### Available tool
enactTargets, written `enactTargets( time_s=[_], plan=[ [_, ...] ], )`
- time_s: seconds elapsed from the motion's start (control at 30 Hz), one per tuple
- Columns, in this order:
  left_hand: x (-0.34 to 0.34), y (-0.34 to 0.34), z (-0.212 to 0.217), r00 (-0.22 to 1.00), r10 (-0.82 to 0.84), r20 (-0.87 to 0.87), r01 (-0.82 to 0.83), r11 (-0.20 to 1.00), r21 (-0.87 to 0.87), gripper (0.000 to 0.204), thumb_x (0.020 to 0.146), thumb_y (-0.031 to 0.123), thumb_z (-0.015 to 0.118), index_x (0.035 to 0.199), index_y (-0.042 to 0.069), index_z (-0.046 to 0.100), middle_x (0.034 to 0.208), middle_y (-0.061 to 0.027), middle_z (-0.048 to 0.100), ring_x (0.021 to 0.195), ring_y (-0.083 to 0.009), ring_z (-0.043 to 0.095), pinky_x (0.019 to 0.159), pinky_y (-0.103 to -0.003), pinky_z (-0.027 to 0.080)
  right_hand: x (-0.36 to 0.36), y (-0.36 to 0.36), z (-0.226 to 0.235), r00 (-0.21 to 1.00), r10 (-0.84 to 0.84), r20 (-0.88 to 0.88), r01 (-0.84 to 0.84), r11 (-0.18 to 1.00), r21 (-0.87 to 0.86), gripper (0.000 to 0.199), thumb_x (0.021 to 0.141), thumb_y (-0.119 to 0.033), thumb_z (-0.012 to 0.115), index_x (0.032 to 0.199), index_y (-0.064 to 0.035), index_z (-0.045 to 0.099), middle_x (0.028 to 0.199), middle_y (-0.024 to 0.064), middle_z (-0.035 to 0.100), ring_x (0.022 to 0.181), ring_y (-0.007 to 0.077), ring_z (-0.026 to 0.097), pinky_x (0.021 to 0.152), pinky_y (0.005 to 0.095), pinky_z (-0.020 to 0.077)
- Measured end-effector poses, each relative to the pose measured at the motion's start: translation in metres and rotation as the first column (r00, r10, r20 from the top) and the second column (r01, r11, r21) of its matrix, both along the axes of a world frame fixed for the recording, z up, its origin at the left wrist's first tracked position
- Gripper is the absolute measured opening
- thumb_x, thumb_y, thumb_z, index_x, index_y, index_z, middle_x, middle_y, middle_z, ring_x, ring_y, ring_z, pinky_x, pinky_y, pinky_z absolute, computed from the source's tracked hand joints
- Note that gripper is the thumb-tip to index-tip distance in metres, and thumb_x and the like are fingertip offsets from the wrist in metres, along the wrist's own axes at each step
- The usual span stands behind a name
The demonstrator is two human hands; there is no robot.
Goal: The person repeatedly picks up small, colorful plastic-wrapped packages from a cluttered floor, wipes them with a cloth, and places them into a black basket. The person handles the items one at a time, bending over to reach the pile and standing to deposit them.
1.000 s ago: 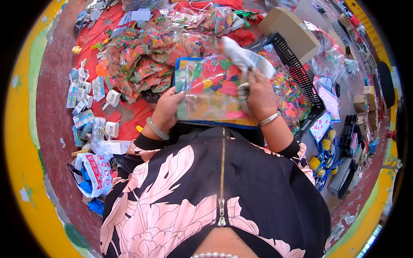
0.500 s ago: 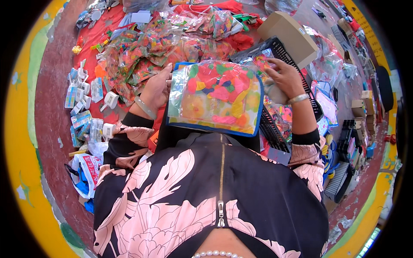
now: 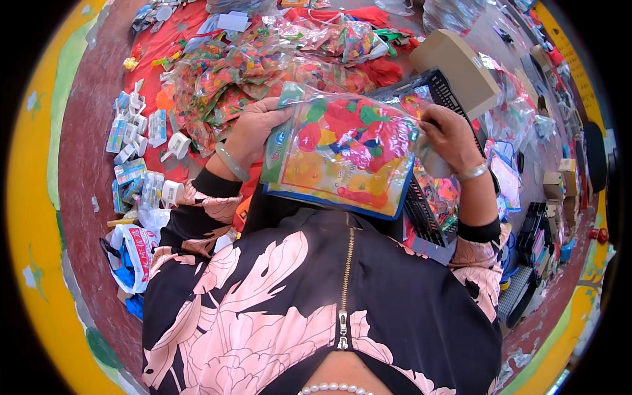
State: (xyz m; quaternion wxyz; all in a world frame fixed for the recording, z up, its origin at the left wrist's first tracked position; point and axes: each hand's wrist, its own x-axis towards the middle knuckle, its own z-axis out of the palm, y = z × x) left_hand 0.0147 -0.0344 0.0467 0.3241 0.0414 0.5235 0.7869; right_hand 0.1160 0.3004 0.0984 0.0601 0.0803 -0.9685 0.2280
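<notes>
I hold a clear plastic bag of colourful balloons (image 3: 342, 155) up in front of my chest, with a printed card inside it. My left hand (image 3: 253, 128) grips its left edge, fingers curled over the top corner. My right hand (image 3: 447, 135) pinches the upper right edge of the same bag. A green bangle sits on my left wrist and a silver one on my right.
A heap of more colourful balloon packets (image 3: 263, 59) lies on a red cloth (image 3: 178, 33) ahead. Small white boxes (image 3: 141, 131) are scattered at the left. A black plastic crate (image 3: 428, 217) and a cardboard box (image 3: 454, 66) stand at the right. A white carrier bag (image 3: 135, 253) lies by my left side.
The bag has been lifted from the crate toward my chest and tilted to face me. My right hand let go of a white wrapper and shifted to the bag's upper right edge.
</notes>
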Motion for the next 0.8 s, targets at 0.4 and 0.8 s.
enactTargets(
  time_s=[0.4, 0.8],
  plan=[
    [0.002, -0.027, 0.043, 0.909, -0.256, -0.329, 0.202, 0.961, -0.188, 0.02, 0.085, 0.006, 0.063, 0.103, 0.001, 0.066, 0.085, -0.0017, 0.066, 0.071, -0.005, 0.058, 0.057, -0.018, 0.045, 0.044, -0.014, 0.054, 0.994, -0.059, 0.087, 0.088, 0.917, -0.389, 0.004, 0.087, -0.002, 0.058, 0.088, -0.0019, 0.054, 0.073, -0.0005, 0.055, 0.066, 0.0057, 0.049, 0.06, 0.0219, 0.0423],
    [0.017, -0.025, 0.055, 0.915, 0.078, -0.395, -0.098, 0.995, -0.031, 0.018, 0.091, 0.014, 0.057, 0.1, 0.001, 0.066, 0.084, -0.0052, 0.068, 0.069, -0.0105, 0.064, 0.059, -0.022, 0.051, 0.044, -0.024, 0.064, 0.997, -0.068, 0.021, 0.071, 0.944, -0.322, 0.005, 0.083, 0.003, 0.058, 0.084, -0.0009, 0.055, 0.072, 0.0005, 0.056, 0.066, 0.0066, 0.055, 0.061, 0.0219, 0.0452]
  ],
)
